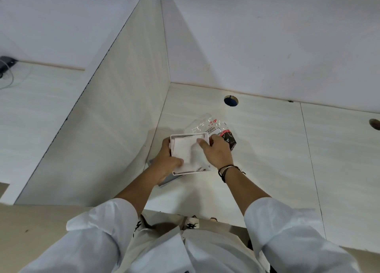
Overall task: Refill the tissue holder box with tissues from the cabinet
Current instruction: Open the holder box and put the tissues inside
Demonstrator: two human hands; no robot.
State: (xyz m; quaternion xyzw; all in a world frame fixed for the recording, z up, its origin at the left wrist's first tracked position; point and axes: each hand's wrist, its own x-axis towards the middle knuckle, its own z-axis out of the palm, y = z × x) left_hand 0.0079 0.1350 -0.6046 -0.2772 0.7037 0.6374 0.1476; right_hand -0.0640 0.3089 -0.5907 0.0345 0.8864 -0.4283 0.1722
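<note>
Your white sleeves (107,227) fill the 6 o'clock edge, rolled up past the forearms, and both arms reach toward the middle of the view. There, on the pale desk (267,149), sits the white tissue holder box (190,136), open at the top, with a stack of white tissues (185,151) lying inside it. Your left hand (167,159) grips the box at its 8 o'clock corner, fingers curled over the rim and the thumb pressed onto the tissues. Your right hand (216,151) comes in from 4 o'clock, fingers held together and bent down onto the stack near the box's 2 o'clock corner, pressing on it; dark bands (225,171) circle that wrist. Just beyond the box, at 1 o'clock from it, lies a crumpled clear tissue wrapper (209,127) with red and black print, partly hidden by your right hand. A grey flat piece (166,181) pokes out from under the box at 7 o'clock; what it is you cannot tell. A round cable hole (231,100) opens in the desk at 12 o'clock from the wrapper, close to the wall, and a white partition (115,108) rises along the desk at 9 o'clock.
</note>
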